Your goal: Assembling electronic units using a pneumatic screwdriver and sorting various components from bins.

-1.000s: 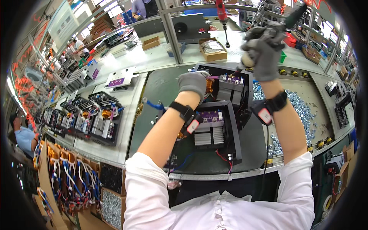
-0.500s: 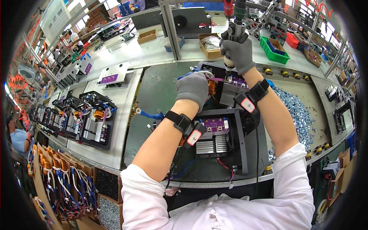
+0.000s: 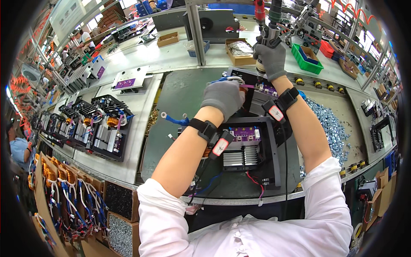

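Gripped in my right hand (image 3: 272, 61) is a hanging power screwdriver (image 3: 269, 35), held upright with its tip down at the far unit's purple circuit board (image 3: 266, 89). My left hand (image 3: 223, 98), gloved in grey like the right, is closed at the left side of that far unit. Blue and white cables (image 3: 229, 79) come out past its fingers; the fingertips are partly hidden. Nearer to me lies a second unit, a black frame (image 3: 274, 158) with a silver heat sink (image 3: 239, 159) and a purple board (image 3: 246, 134). A blue cable with ring terminals (image 3: 173, 120) sticks out beside my left wrist.
Loose screws (image 3: 327, 128) are heaped to the right. Several finished-looking black units (image 3: 92, 128) stand on the left. Boxes of coils with cables (image 3: 70, 188) and screws (image 3: 121, 235) sit lower left. A green bin (image 3: 307, 60) and a cardboard box (image 3: 239, 51) stand behind.
My left hand has shifted slightly nearer and now covers the copper coil seen before. The screwdriver, still in my right hand, stays over the far unit. The whole view has moved a little.
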A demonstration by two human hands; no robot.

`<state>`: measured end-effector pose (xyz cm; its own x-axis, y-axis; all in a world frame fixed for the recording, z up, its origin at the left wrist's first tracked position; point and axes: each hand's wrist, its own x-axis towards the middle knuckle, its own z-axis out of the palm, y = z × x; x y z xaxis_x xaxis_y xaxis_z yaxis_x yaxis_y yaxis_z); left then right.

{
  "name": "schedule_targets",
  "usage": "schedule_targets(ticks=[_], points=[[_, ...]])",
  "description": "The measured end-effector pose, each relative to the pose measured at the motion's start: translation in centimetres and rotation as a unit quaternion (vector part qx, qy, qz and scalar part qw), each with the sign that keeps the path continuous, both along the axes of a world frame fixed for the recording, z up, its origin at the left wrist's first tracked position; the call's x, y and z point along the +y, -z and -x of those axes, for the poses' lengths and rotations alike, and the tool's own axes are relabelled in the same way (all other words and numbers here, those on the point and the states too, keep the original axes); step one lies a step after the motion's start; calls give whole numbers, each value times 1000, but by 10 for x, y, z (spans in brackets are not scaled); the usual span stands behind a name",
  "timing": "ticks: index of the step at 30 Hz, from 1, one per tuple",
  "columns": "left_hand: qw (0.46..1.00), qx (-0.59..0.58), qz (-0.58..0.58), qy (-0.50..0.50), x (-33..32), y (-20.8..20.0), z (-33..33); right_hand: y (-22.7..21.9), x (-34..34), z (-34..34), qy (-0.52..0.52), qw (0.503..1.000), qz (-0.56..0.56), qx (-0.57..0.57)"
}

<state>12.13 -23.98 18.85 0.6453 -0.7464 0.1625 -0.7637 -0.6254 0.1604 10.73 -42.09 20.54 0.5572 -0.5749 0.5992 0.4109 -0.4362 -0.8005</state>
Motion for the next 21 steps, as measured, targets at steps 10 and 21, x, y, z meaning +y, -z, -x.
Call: schedule_targets(ticks=[10,21], points=[[997,-2,-64,39,-13,2,5,4,-8,-1,-42,998,-38,14],[993,31,-101,48,-5,-21,25,7,-18,6,-29,998,-61,-3]])
